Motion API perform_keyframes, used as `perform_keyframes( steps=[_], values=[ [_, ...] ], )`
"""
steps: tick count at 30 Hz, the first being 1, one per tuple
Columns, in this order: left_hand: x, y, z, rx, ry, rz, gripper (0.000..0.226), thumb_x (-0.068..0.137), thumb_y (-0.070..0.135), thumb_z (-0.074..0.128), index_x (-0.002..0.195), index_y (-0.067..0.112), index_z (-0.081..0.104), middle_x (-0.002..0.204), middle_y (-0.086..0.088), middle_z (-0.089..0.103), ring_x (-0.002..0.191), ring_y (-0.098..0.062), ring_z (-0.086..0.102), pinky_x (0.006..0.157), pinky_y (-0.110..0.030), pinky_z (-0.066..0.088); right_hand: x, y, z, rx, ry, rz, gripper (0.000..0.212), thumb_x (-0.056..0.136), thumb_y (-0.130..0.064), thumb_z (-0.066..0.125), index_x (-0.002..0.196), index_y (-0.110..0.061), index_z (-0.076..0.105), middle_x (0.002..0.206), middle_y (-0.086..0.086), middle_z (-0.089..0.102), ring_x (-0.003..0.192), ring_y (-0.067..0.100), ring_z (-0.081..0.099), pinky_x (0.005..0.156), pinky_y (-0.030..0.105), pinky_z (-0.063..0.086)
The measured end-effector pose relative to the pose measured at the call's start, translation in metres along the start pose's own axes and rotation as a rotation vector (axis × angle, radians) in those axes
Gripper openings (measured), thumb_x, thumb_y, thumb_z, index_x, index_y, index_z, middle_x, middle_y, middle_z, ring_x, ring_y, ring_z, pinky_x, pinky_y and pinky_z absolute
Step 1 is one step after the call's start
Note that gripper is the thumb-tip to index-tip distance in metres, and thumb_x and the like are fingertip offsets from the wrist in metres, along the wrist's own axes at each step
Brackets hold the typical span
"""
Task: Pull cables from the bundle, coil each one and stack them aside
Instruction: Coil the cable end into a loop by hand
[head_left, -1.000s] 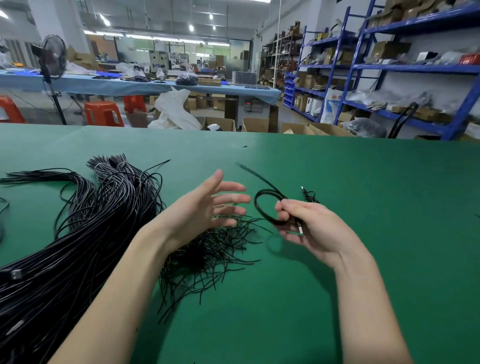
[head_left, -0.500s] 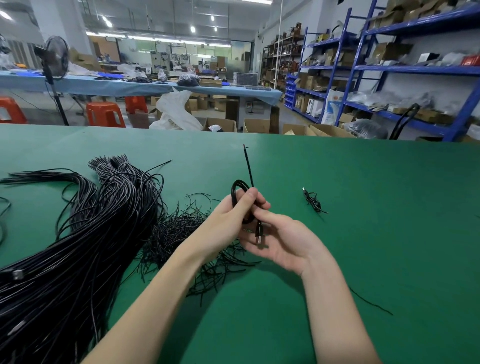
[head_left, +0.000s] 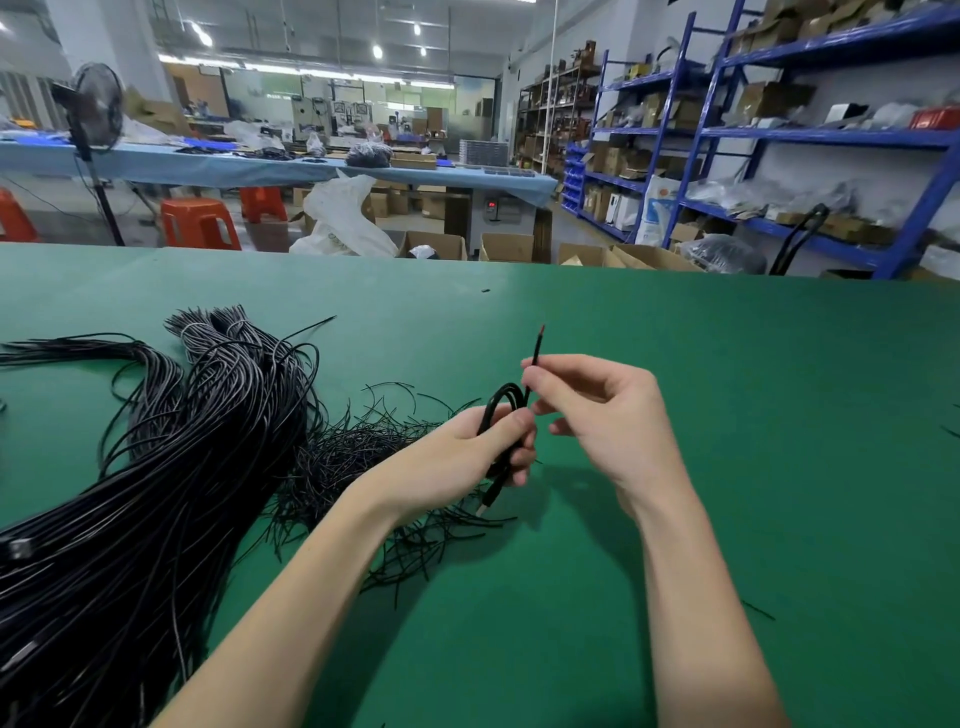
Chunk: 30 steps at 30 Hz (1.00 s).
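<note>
Cable (head_left: 503, 415), looped small, sits above the worktop (head_left: 727, 415): the left hand (head_left: 467, 457) has its grip clamped on the loops to keep them together, while the right hand (head_left: 597, 410) pinches the free end, probably for wrapping.

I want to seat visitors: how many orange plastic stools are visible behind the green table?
3: one at the left frame edge, one right of the fan stand, one farther back. Others may be hidden.

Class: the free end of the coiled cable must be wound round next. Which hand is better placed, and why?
Right. The right hand already pinches the free end above the coil, which the left hand grips and must steady.
</note>
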<state>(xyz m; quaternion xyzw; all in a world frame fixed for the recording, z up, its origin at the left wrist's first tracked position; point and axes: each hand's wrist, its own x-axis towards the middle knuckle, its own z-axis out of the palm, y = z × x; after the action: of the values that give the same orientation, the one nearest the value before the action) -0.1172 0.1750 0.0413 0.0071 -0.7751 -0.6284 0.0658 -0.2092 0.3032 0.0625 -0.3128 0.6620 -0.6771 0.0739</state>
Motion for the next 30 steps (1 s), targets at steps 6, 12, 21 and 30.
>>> perform_keyframes(
  steps=[6,12,21,30],
  values=[
    [0.000,0.001,0.002,0.044,-0.009,-0.002,0.026,0.110,0.026,0.038,0.095,0.007,0.048,0.078,0.000,0.048,0.069,-0.016,0.050,0.073,-0.029,0.045,0.002,0.007,0.002,0.040,-0.002,0.128,0.004,0.085,-0.014,0.080,0.089,-0.012,0.081,0.080,0.009,0.078,0.068,0.016,0.068,0.066,0.024,0.058],
    [0.002,-0.002,0.005,0.058,-0.006,-0.023,0.025,0.110,0.024,0.037,0.089,0.012,0.040,0.071,0.002,0.038,0.061,-0.012,0.046,0.058,-0.022,0.044,-0.001,0.007,-0.002,-0.006,-0.040,0.183,0.003,0.086,-0.016,0.079,0.087,-0.015,0.082,0.081,0.002,0.079,0.070,0.007,0.069,0.063,0.019,0.056],
    [0.005,-0.007,0.000,0.399,0.111,-0.063,0.033,0.107,0.038,0.039,0.079,0.021,0.046,0.053,0.016,0.039,0.048,-0.009,0.033,0.048,-0.022,0.031,-0.004,0.005,-0.005,-0.140,-0.211,0.202,0.016,0.087,-0.039,0.075,0.088,-0.025,0.083,0.087,-0.006,0.079,0.087,0.014,0.075,0.078,0.030,0.061],
    [0.001,-0.003,-0.010,0.484,0.058,-0.036,0.033,0.105,0.039,0.045,0.104,0.010,0.060,0.058,0.011,0.036,0.047,-0.008,0.035,0.047,-0.022,0.032,-0.002,0.015,0.003,0.068,-0.140,0.323,0.005,0.080,-0.025,0.083,0.080,-0.019,0.083,0.083,0.000,0.079,0.068,0.005,0.063,0.072,0.017,0.058]
  ],
)
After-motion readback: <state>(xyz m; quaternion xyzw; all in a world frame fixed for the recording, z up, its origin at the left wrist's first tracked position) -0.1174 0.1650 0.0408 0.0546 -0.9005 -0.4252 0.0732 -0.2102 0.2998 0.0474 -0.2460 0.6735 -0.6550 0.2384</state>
